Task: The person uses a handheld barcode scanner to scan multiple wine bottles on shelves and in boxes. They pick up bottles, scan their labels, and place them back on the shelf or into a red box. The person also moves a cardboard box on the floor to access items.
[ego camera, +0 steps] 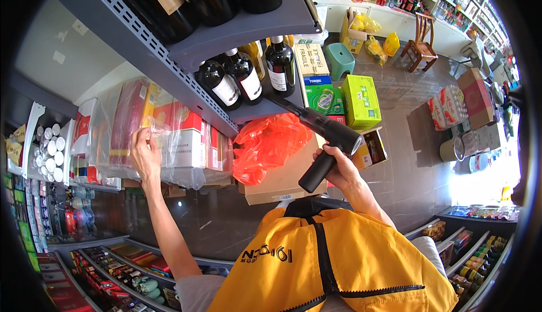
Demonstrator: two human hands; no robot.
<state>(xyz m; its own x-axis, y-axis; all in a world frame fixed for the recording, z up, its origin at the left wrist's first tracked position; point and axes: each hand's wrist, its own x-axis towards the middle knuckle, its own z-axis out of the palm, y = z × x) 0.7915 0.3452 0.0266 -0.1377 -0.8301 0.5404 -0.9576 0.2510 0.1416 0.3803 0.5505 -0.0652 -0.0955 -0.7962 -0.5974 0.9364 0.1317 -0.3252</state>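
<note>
My right hand [342, 169] grips a black cordless handheld vacuum cleaner [324, 127] by its handle. Its long narrow nozzle points up and left, with the tip at the lower shelf [271, 111] below several dark wine bottles [250, 79]. Further left, my left hand [146, 153] has curled fingers at a clear plastic sheet [182, 136] and seems to pinch a fold of it. The sheet drapes over a row of red, white and yellow gift boxes [186, 119]. Between my hands, a crumpled red plastic bag [269, 147] lies on a cardboard box [275, 191].
More bottles stand on the upper shelf [250, 28], near the grey perforated upright [161, 53]. Ahead are a green Tuborg carton [324, 100], a lime-green box [360, 102], a teal stool [340, 60] and a wooden chair [420, 45]. Stocked shelves [139, 278] stand behind me.
</note>
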